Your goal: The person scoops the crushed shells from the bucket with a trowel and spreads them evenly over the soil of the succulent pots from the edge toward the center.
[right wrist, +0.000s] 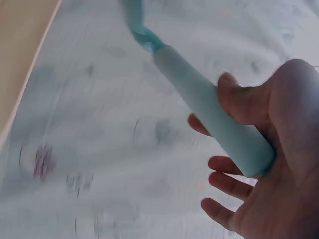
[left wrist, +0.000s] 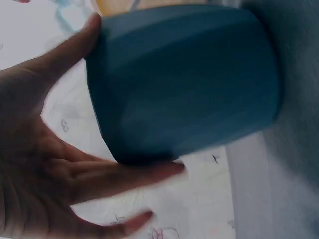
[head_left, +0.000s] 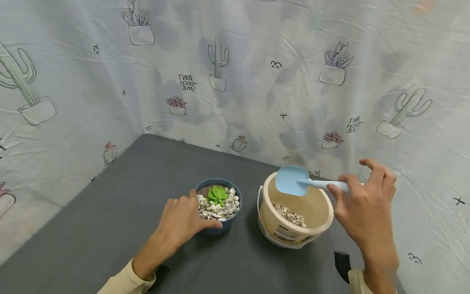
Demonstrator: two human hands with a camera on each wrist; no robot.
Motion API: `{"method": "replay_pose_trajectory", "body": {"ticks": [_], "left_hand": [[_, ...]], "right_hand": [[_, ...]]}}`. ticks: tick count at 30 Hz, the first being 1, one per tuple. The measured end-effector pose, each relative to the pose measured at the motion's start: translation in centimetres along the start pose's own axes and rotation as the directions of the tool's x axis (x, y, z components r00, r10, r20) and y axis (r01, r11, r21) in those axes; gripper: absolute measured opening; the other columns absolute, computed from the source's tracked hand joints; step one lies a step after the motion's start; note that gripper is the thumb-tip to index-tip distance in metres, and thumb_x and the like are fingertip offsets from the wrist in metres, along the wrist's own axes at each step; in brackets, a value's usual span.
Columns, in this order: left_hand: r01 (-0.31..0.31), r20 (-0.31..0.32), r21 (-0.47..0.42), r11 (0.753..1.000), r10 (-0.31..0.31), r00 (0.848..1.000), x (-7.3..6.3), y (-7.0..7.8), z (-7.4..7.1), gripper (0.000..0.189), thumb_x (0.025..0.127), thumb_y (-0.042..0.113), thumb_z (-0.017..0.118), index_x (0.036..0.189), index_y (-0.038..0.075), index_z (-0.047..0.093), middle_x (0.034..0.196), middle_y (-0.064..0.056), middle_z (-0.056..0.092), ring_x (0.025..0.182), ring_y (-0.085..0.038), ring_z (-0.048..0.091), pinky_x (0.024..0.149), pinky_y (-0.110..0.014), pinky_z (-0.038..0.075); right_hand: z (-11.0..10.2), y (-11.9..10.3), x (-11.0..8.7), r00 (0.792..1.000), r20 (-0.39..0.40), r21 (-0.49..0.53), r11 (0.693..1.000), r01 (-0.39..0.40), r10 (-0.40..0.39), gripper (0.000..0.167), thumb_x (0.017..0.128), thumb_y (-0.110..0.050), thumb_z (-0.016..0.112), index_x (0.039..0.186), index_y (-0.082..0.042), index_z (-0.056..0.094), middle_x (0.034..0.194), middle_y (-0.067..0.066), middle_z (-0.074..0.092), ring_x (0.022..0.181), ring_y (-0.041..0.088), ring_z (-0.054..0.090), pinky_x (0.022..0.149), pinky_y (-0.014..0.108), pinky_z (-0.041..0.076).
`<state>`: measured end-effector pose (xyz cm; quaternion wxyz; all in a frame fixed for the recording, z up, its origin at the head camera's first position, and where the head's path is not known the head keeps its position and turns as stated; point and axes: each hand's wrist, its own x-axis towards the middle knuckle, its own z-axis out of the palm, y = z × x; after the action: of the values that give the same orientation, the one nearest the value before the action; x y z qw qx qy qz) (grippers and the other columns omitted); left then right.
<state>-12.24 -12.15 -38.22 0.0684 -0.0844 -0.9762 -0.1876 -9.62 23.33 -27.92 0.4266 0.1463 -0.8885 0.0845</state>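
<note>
My left hand holds a blue flowerpot by its rim side, thumb on one side and fingers on the other. Inside the pot, a green succulent stands among whitish stone chips, with a strip of brown soil at the back. My right hand grips the handle of a light blue toy shovel, thumb along it in the right wrist view. The shovel's blade hangs over the back of a cream bucket, and no chips show on it. More chips lie at the bucket's bottom.
The grey tabletop carries both containers, the bucket to the right of the pot. A white bail handle hangs on the bucket's outside. Behind and to the sides hangs a pale curtain printed with cacti.
</note>
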Motion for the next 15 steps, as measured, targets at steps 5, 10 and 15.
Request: {"method": "replay_pose_trajectory", "body": {"ticks": [5,10,15], "left_hand": [[0.006,0.142,-0.028,1.0,-0.002,0.99,0.4,0.8,-0.7,0.125,0.074,0.075,0.078,0.152,-0.013,0.036,0.142,-0.037,0.057,0.122,-0.058,0.061,0.103,-0.078,0.042],[-0.171,0.169,-0.181,0.969,0.202,0.965,1.9,4.1,-0.4,0.12,0.084,0.065,0.076,0.168,0.004,0.016,0.173,-0.027,0.019,0.159,-0.049,0.024,0.125,-0.073,0.023],[-0.44,0.14,-0.208,0.873,0.472,0.87,3.5,8.7,1.1,0.095,0.092,0.059,0.072,0.162,0.006,0.038,0.168,-0.024,0.034,0.155,-0.04,0.04,0.126,-0.058,0.037]], "right_hand": [[1.2,2.5,-0.6,0.986,0.151,-0.186,0.977,0.104,-0.076,0.025,0.079,-0.009,0.082,0.076,0.008,0.064,0.127,0.039,0.047,0.12,0.06,0.039,0.09,0.073,0.034],[4.9,3.2,-1.1,0.95,0.247,-0.348,0.897,0.273,-0.193,0.032,0.064,-0.006,0.089,0.068,0.004,0.059,0.122,0.034,0.052,0.119,0.053,0.046,0.106,0.072,0.038],[8.2,2.8,-1.7,0.904,0.276,-0.478,0.769,0.424,-0.326,0.02,0.073,0.004,0.082,0.07,0.005,0.063,0.121,0.031,0.055,0.116,0.046,0.052,0.11,0.066,0.044]]}}
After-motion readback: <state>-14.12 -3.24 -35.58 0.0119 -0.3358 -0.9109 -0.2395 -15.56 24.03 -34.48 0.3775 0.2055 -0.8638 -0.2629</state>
